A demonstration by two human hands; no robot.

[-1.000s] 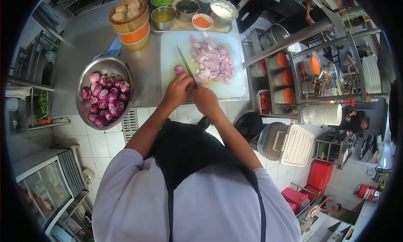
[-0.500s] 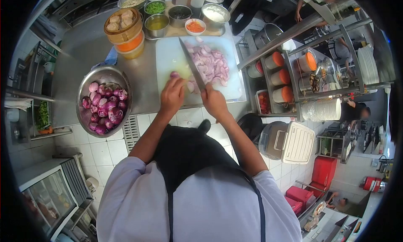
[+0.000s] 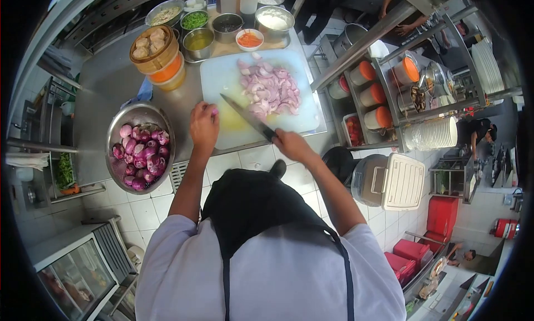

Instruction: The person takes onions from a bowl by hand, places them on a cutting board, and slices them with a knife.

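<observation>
My right hand (image 3: 293,146) grips the handle of a kitchen knife (image 3: 245,112), its blade pointing up and left over the white cutting board (image 3: 222,79). Sliced purple onions (image 3: 272,87) lie heaped on the board's upper right part. At the board's left edge, my left hand (image 3: 204,126) is closed, with a small piece of purple onion (image 3: 214,111) showing at its fingertips. Left of that hand stands a steel bowl (image 3: 115,168) of whole peeled onions (image 3: 144,154). A yellowish wet patch shows on the board between my hands.
A bamboo steamer of dumplings (image 3: 150,45) stands on the steel table (image 3: 105,70). Behind the board are bowls of yellow liquid (image 3: 198,42), chopped greens (image 3: 194,20) and orange shreds (image 3: 250,40). A shelf with orange-lidded tubs (image 3: 378,95) is on the right. Other people work farther off.
My left hand has moved left to the board's edge with the onion piece. The knife has come away from the sliced onions, its tip swinging left and down.
</observation>
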